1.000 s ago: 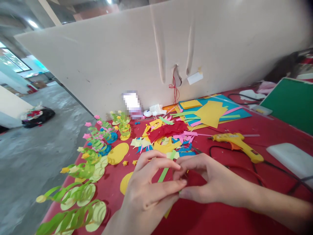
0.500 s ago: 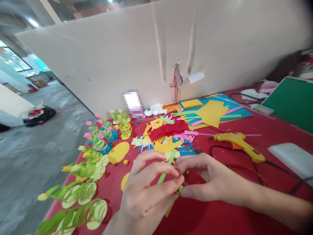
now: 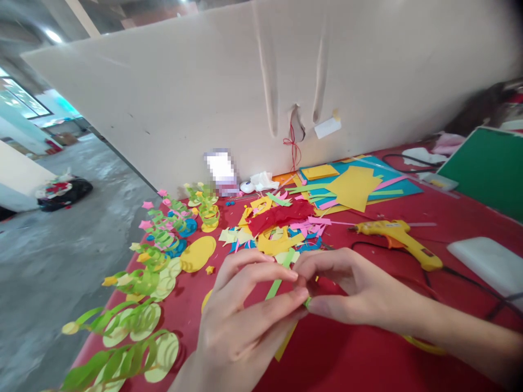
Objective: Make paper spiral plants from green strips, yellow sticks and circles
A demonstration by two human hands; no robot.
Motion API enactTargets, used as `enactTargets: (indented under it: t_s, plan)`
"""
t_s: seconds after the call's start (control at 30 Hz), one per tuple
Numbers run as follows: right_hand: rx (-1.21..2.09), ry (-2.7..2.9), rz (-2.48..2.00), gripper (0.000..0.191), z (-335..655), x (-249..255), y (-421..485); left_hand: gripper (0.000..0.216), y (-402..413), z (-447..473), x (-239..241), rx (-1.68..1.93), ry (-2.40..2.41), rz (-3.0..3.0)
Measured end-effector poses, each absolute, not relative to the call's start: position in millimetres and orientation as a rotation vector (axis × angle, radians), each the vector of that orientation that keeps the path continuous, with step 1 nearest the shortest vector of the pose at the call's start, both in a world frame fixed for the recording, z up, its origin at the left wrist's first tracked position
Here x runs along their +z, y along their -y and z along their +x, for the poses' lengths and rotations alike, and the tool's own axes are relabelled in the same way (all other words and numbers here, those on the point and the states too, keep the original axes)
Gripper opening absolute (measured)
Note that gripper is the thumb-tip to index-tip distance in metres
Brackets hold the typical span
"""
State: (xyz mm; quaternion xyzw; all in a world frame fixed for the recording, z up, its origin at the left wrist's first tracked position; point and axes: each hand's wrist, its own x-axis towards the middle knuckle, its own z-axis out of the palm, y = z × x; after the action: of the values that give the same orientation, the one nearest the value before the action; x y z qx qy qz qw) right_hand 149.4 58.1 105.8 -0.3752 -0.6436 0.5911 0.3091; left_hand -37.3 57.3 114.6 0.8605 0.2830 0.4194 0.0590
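Observation:
My left hand [image 3: 245, 313] and my right hand [image 3: 351, 288] meet over the front of the table, fingertips pinched together. A small green bit of paper [image 3: 308, 303] pokes out at my right thumb tip. Behind my left fingers slants a light green paper strip [image 3: 274, 288]. Whether the two are one piece is hidden by the fingers. Under my left hand the corner of a yellow paper [image 3: 286, 344] sticks out. Beyond my fingertips lies a heap of paper scraps [image 3: 281, 239] in yellow, pink, blue and pale green.
Curled green paper spirals [image 3: 153, 283] on round bases line the table's left edge. Yellow discs [image 3: 198, 254] and a tiny yellow star [image 3: 210, 270] lie beside them. A yellow glue gun [image 3: 398, 237] with a cable rests at right. Behind the table rises a pale panel [image 3: 183, 103].
Both hands have shifted slightly, and the green bit at my right thumb sits a little higher and further right. The fingertips stay pinched together.

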Motion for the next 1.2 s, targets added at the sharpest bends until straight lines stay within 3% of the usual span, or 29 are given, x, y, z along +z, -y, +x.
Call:
enactTargets:
  t_s: [0.17,0.37,0.67,1.2]
  plan:
    - [1.562,1.666,-1.039,0.018,149.4,108.3,-59.0,0.013,-53.7,-38.9,118.5,1.313,-0.894,2.526]
    - [1.616,1.610,-1.028,0.018,149.6,103.8,-57.2,0.030,-54.3,-36.4,116.9,1.172,-0.954,2.579]
    - [1.642,1.551,-1.029,0.014,148.5,107.6,-60.1,0.014,-57.4,-37.3,115.0,1.265,-0.951,2.533]
    - [1.673,1.322,-0.960,0.011,149.1,105.3,-58.3,0.008,-55.1,-31.7,118.3,1.179,-0.915,2.439]
